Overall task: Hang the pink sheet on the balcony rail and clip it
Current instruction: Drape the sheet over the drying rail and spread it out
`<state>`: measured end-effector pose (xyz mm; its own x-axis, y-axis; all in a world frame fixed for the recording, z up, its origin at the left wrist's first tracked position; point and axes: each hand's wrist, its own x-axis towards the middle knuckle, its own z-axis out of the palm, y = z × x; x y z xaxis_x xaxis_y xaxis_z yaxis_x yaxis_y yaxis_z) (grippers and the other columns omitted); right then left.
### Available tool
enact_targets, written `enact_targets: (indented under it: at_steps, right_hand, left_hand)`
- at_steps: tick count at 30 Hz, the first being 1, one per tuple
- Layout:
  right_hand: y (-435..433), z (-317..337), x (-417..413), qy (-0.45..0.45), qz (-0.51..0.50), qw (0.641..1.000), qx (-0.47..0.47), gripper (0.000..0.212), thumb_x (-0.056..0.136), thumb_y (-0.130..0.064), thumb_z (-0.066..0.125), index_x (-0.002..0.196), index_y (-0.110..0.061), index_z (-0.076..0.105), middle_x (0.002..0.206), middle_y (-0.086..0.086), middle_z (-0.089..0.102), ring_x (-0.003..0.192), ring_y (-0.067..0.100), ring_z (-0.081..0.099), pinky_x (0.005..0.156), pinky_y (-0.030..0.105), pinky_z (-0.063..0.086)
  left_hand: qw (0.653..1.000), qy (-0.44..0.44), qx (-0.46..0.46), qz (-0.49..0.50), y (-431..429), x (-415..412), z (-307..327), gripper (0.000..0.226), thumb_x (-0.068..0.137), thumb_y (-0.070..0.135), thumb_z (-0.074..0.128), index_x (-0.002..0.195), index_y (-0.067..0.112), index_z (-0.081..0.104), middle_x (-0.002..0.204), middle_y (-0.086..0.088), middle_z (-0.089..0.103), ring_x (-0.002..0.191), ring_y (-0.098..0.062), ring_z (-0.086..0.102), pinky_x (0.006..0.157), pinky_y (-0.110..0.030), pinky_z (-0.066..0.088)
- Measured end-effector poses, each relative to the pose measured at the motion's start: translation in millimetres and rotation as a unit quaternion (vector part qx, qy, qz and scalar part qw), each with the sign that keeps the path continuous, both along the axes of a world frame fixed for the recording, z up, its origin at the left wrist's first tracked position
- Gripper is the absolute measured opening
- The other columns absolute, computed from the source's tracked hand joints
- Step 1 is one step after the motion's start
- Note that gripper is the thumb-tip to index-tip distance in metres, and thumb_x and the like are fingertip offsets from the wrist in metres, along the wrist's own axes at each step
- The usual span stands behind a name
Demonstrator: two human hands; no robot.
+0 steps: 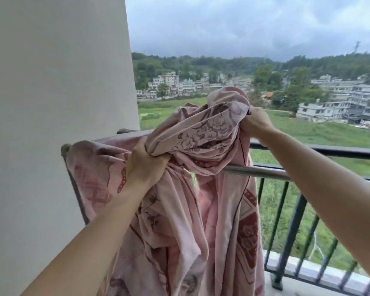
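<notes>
Now my left hand point(144, 161) grips a twisted bunch of the pink sheet point(201, 135) at centre frame, while my right hand point(257, 122) clutches the raised wad further right. Part already drapes the steel rail point(254, 170) toward the wall point(58, 82) at left. Still bunched and unclipped, it could slide off outward if I let go, I think.

steel rail point(254, 170) left stretch hidden under pink sheet point(201, 210); sheet bottom cut by frame; left hand point(144, 163), right hand point(255, 122) fingertips buried in folds.
</notes>
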<state>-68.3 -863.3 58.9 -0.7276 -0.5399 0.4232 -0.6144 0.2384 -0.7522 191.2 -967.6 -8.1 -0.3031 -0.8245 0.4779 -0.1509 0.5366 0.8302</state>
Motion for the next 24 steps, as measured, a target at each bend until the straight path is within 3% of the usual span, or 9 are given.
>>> enact_targets:
  at_steps: [6,10,13,15,17,18,20,22,24]
  right_hand:
    - [113.4,-19.5,-58.2,-0.034,-0.023,0.999,0.002,0.044,0.078,-0.049,0.061,0.098,-0.011,0.072,0.098,0.012,0.072,0.093,0.031,0.066,0.084,0.046,0.058]
    - [150.9,-50.3,-112.3,-0.047,-0.031,0.992,0.111,0.068,0.06,-0.058,0.059,0.108,-0.01,0.065,0.105,0.013,0.07,0.1,0.035,0.067,0.083,0.046,0.058]
    - [185.5,-49.1,-87.2,-0.031,-0.054,0.975,0.214,0.064,0.083,-0.029,0.06,0.139,-0.003,0.043,0.138,0.025,0.048,0.125,0.039,0.05,0.101,0.042,0.044]
    - [194.6,-46.3,-93.3,-0.016,-0.07,0.977,0.203,0.062,0.091,-0.01,0.048,0.149,-0.006,0.03,0.15,0.024,0.033,0.135,0.038,0.038,0.109,0.04,0.035]
    - [199.5,-43.0,-95.4,-0.004,-0.071,0.987,0.142,0.059,0.09,-0.004,0.042,0.149,-0.009,0.035,0.15,0.02,0.037,0.136,0.033,0.038,0.112,0.042,0.034]
    - [200.1,-39.4,-93.9,0.002,-0.076,0.992,0.103,0.055,0.091,-0.007,0.042,0.145,-0.01,0.041,0.147,0.018,0.043,0.133,0.031,0.042,0.111,0.042,0.036]
    - [197.4,-32.5,-83.8,0.015,-0.08,0.995,0.057,0.041,0.097,-0.024,0.044,0.136,-0.011,0.053,0.136,0.012,0.056,0.123,0.027,0.05,0.104,0.04,0.041]
    - [191.8,-25.9,-61.2,0.032,-0.053,0.994,0.085,0.05,0.101,-0.05,0.039,0.117,-0.01,0.063,0.116,0.01,0.066,0.104,0.026,0.058,0.091,0.04,0.046]
    - [181.3,-24.5,-35.7,0.064,-0.028,0.989,0.132,0.068,0.094,-0.072,0.029,0.078,-0.013,0.06,0.083,0.006,0.064,0.076,0.023,0.058,0.069,0.034,0.045]
  left_hand:
    - [0.999,0.001,0.034,-0.029,107.8,-82.3,-22.8,0.04,0.07,0.033,0.066,0.104,0.04,0.047,0.094,0.015,0.065,0.088,-0.012,0.062,0.081,-0.04,0.053]
    - [0.995,-0.059,0.062,-0.044,157.2,-121.1,-38.7,0.063,0.07,0.042,0.072,0.123,0.034,0.039,0.115,0.007,0.055,0.11,-0.021,0.055,0.09,-0.034,0.043]
    - [0.981,-0.162,0.038,-0.1,181.9,-131.1,-46.3,0.104,0.058,0.06,0.082,0.139,0.026,0.025,0.13,0.0,0.045,0.125,-0.024,0.046,0.102,-0.037,0.04]
    - [0.964,-0.232,0.013,-0.13,192.5,-130.5,-43.6,0.118,0.047,0.084,0.071,0.138,0.022,0.028,0.135,-0.003,0.042,0.129,-0.023,0.042,0.109,-0.043,0.038]
    - [0.96,-0.238,-0.039,-0.139,193.5,-125.0,-37.1,0.082,0.062,0.092,0.048,0.102,0.02,0.051,0.099,-0.001,0.059,0.096,-0.019,0.058,0.089,-0.042,0.048]
    - [0.969,-0.204,-0.057,-0.13,190.2,-122.1,-33.8,0.066,0.076,0.087,0.037,0.078,0.022,0.051,0.074,0.002,0.057,0.074,-0.017,0.058,0.077,-0.04,0.049]
    - [0.992,-0.092,-0.042,-0.077,173.0,-116.5,-27.0,0.067,0.096,0.065,0.03,0.052,0.02,0.053,0.049,0.005,0.053,0.05,-0.012,0.053,0.07,-0.033,0.05]
    - [0.999,-0.013,-0.04,0.026,139.4,-113.2,-23.5,0.061,0.1,0.05,0.038,0.06,0.015,0.068,0.06,0.0,0.067,0.061,-0.01,0.062,0.077,-0.025,0.049]
    - [0.987,-0.049,-0.067,0.136,100.6,-109.6,-25.8,0.04,0.094,0.05,0.047,0.096,0.017,0.07,0.102,-0.011,0.069,0.104,-0.021,0.059,0.097,-0.024,0.034]
